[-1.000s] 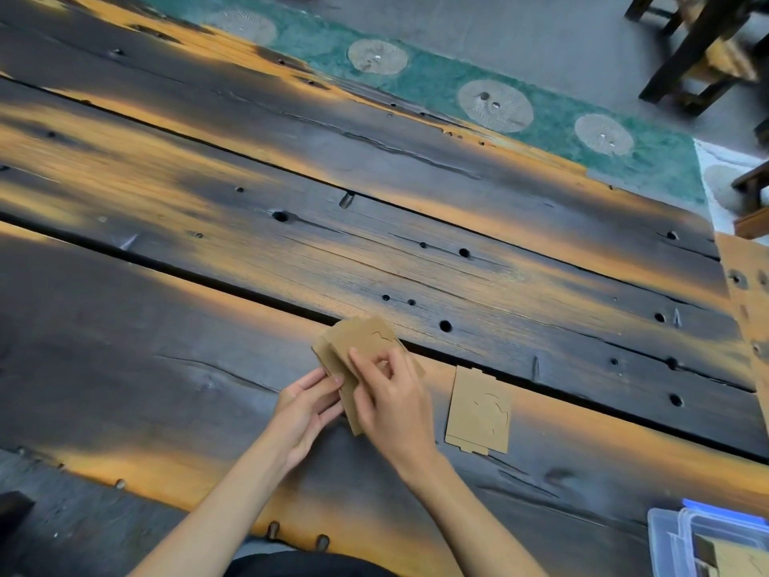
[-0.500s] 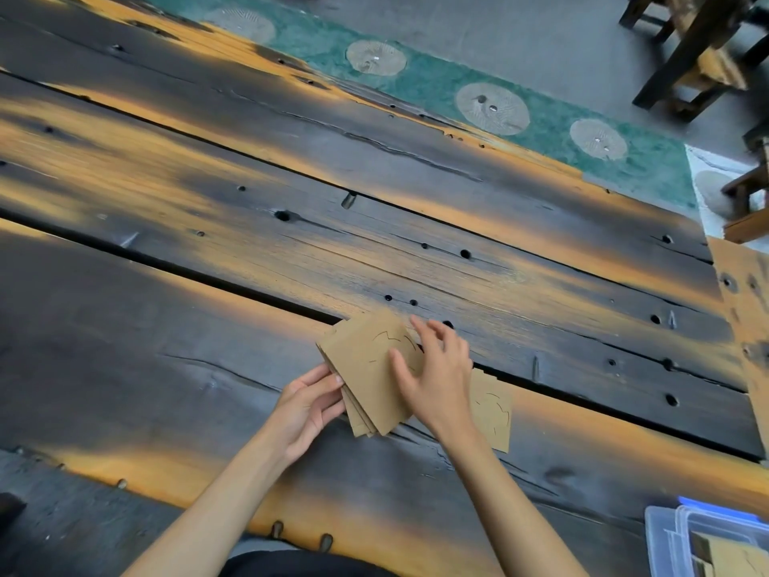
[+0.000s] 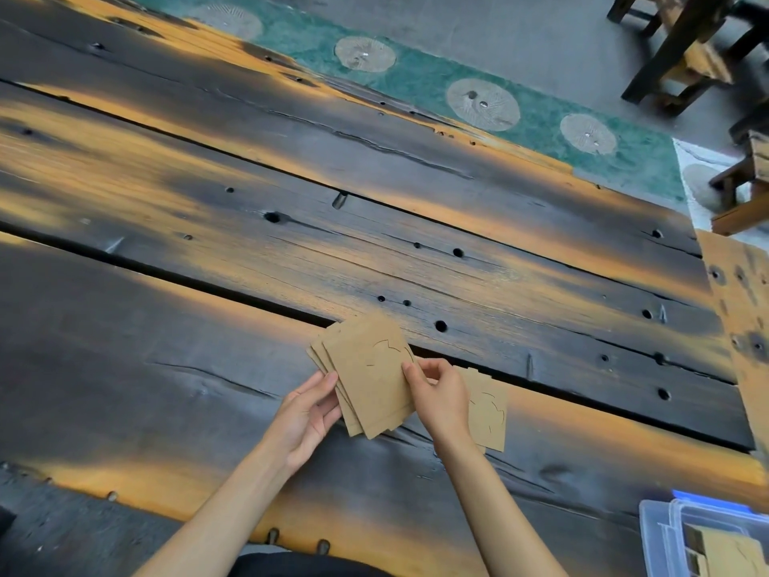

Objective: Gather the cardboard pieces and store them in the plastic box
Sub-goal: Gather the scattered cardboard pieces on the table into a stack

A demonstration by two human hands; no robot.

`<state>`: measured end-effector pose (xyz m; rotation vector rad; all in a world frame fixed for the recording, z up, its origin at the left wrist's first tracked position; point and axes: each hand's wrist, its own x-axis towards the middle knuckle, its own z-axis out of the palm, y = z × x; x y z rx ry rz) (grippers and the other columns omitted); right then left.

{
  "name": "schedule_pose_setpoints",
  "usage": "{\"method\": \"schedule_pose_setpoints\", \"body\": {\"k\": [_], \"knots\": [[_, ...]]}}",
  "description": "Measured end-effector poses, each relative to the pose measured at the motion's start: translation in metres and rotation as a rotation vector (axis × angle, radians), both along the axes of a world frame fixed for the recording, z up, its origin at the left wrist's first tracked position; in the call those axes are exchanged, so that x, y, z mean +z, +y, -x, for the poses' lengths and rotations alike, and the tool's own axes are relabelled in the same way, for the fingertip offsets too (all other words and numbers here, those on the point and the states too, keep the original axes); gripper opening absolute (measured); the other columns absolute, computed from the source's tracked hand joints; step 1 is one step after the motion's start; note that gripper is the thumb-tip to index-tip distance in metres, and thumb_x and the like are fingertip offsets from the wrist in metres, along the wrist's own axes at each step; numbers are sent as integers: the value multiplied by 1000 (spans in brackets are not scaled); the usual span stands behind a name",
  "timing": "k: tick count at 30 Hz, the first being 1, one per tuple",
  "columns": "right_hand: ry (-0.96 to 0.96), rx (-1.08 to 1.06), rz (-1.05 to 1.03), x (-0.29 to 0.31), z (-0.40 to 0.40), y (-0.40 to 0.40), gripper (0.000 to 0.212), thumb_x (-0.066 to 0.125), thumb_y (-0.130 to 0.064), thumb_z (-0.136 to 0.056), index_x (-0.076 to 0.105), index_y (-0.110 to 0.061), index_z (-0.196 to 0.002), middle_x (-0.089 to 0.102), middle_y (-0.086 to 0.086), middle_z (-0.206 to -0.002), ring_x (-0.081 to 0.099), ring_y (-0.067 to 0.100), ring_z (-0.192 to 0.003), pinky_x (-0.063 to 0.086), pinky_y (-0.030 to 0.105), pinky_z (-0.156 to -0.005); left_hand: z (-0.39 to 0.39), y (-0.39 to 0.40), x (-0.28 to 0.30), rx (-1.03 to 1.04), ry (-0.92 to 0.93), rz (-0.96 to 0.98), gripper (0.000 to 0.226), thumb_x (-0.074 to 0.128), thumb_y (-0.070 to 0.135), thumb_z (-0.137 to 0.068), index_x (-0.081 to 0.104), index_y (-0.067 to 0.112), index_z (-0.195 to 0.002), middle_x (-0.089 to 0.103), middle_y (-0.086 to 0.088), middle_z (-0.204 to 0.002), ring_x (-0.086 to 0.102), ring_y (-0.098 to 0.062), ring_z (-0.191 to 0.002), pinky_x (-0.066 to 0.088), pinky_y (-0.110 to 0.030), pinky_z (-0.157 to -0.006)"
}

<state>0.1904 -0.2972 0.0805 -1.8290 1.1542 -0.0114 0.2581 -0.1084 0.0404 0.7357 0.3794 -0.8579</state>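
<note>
Head view shows my left hand [image 3: 306, 414] cupping the near left edge of the stack [image 3: 366, 376] of cardboard pieces, fingers curled under it and thumb along its side. My right hand [image 3: 439, 395] pinches the stack's right edge between thumb and curled fingers. The pieces are fanned, not squared, held just above the dark table [image 3: 166, 326].

One loose piece [image 3: 487, 410] lies flat on the table just beside my right hand, partly hidden by my wrist. The box [image 3: 653, 530] sits at the near right corner, well apart from the stack, with some cardboard already inside.

I judge the gathering nearly done, with the loose piece next and the carry to the box after it.

Risks as I see them:
- The fan is uneven, so freeing my right hand to take the loose piece leaves only the left grip, and the outer pieces could slide out.
- The loose piece lies flat on rough planks; a fingertip may fail to get under its edge, or push it toward the gap between boards.
- Thin card may bend if I squeeze harder to stop a slip.
</note>
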Motion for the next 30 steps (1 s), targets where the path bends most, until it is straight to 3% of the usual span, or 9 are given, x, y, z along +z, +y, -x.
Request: {"method": "schedule_pose_setpoints", "body": {"k": [8, 15, 20, 25, 30], "knots": [[-128, -207, -121, -6, -1, 10, 20, 72, -35, -91, 60, -29, -105, 66, -5, -115, 62, 19, -111, 51, 47, -101, 4, -15, 2, -20, -14, 18, 29, 68, 9, -88, 76, 6, -116, 71, -18, -128, 72, -27, -114, 62, -36, -84], [-218, -202, -101, -12, 5, 17, 34, 81, -33, -85, 61, -28, -112, 63, -12, -119, 58, 10, -117, 48, 44, -106, -1, -22, 1, -53, -51, -1, 32, 70, 11, -88, 74, 7, -120, 70, -18, -131, 69, -28, -118, 61, -35, -86], [-205, -225, -97, -13, 12, 15, 52, 85, -31, -81, 54, -28, -123, 60, -9, -125, 57, 15, -123, 46, 41, -109, -1, -25, -3, -107, -65, -44, 35, 70, 8, -89, 71, 5, -124, 68, -19, -133, 68, -29, -120, 60, -35, -88], [-169, -249, -67, -18, 21, 9, 54, 89, -35, -75, 54, -31, -116, 59, -6, -123, 56, 15, -121, 45, 39, -109, 6, -31, -5, -111, -49, -88, 38, 70, 9, -89, 69, 4, -127, 70, -17, -131, 70, -27, -118, 61, -35, -85], [-147, -249, -74, -26, 30, 5, 55, 92, -36, -69, 50, -35, -105, 59, -5, -120, 55, 12, -113, 42, 28, -98, 18, -38, -7, -109, -37, -130, 43, 70, 9, -88, 66, 4, -131, 71, -16, -130, 70, -27, -117, 62, -34, -84]]}}
